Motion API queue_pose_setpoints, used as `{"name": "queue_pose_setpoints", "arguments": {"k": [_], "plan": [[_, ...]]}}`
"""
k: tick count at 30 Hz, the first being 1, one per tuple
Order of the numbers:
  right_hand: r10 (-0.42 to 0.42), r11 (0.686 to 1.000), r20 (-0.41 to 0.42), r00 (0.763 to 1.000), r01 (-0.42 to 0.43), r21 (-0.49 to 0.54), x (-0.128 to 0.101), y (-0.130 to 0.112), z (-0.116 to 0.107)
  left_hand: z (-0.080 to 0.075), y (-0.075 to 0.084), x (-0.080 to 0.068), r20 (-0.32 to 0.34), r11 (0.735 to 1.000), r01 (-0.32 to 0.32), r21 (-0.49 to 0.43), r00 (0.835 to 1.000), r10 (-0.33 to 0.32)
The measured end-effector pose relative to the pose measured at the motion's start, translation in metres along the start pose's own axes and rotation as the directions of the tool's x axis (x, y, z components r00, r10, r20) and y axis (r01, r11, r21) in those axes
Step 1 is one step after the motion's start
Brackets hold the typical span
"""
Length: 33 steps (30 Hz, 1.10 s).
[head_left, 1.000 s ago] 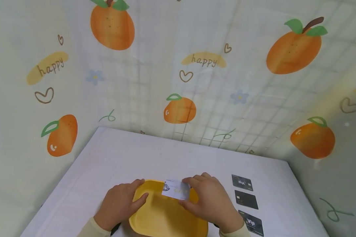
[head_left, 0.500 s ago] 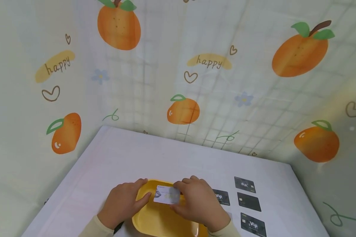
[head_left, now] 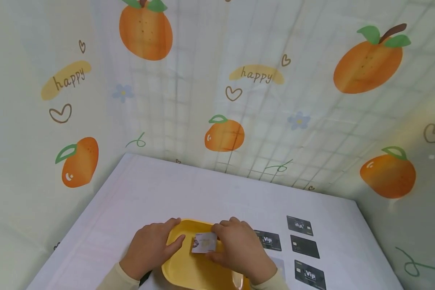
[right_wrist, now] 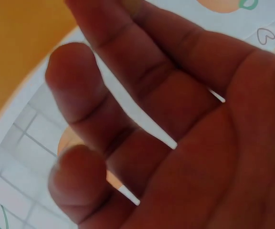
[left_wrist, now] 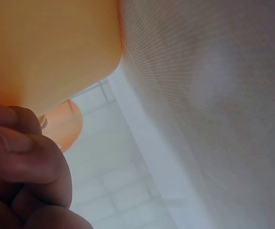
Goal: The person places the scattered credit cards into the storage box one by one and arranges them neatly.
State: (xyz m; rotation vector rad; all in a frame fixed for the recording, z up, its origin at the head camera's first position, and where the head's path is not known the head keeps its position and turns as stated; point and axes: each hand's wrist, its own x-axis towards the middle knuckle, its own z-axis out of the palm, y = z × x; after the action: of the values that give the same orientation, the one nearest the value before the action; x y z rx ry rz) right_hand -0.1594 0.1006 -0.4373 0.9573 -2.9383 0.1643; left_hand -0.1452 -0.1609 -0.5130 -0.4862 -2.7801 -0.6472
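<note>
A yellow tray (head_left: pixel 188 262) sits at the near middle of the table. My left hand (head_left: pixel 150 245) grips its left rim, the thumb reaching over the inside. Curled fingers (left_wrist: pixel 27 152) show close below the tray's yellow wall (left_wrist: pixel 56 43) in the left wrist view. Over the tray, a white card (head_left: pixel 204 243) with a dark picture and faint yellow print is pinched between thumb and fingers of my right hand (head_left: pixel 237 249). The right wrist view shows the palm and several bent fingers (right_wrist: pixel 75 81); the card is out of sight there.
Right of the tray lie black cards: one marked Vip (head_left: pixel 270 241) beside my right hand, and a column of a Vip card (head_left: pixel 299 225), a plain card (head_left: pixel 305 246) and another Vip card (head_left: pixel 309 274). A pale card (head_left: pixel 278 266) is partly behind my right wrist. Patterned cloth walls (head_left: pixel 188 100) surround the table.
My right hand has moved left and slightly down with the white card, which now looks more tilted. The black Vip card beside that hand has come into view. The left hand stays on the tray.
</note>
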Motion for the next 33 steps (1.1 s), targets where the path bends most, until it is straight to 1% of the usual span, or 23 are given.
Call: {"name": "queue_pose_setpoints", "arguments": {"k": [4,10,16,20,26,33], "plan": [[0.002,1.0,0.013,1.0,-0.003,0.007,0.002,-0.002,0.003,-0.002,0.002,0.001,0.003,1.0,-0.002,0.004,1.0,0.002],[-0.018,1.0,0.015,1.0,0.018,-0.014,0.002,-0.003,0.006,-0.004,0.004,0.0,0.012,1.0,0.003,-0.001,1.0,-0.003],[-0.039,0.999,-0.011,0.999,0.038,-0.027,0.001,-0.005,0.008,-0.003,0.003,0.0,0.003,1.0,-0.004,0.012,1.0,0.004],[-0.028,0.999,-0.015,0.999,0.028,-0.033,0.002,-0.007,0.01,-0.002,0.003,0.0,0.003,1.0,-0.003,0.009,1.0,0.003],[-0.011,1.0,-0.004,1.0,0.011,-0.013,0.002,-0.009,0.012,0.0,0.003,-0.001,-0.013,1.0,-0.017,-0.005,1.0,0.017],[0.008,1.0,0.008,1.0,-0.008,-0.014,0.003,-0.007,0.015,0.0,0.003,-0.002,-0.017,1.0,-0.021,0.021,1.0,0.021]]}}
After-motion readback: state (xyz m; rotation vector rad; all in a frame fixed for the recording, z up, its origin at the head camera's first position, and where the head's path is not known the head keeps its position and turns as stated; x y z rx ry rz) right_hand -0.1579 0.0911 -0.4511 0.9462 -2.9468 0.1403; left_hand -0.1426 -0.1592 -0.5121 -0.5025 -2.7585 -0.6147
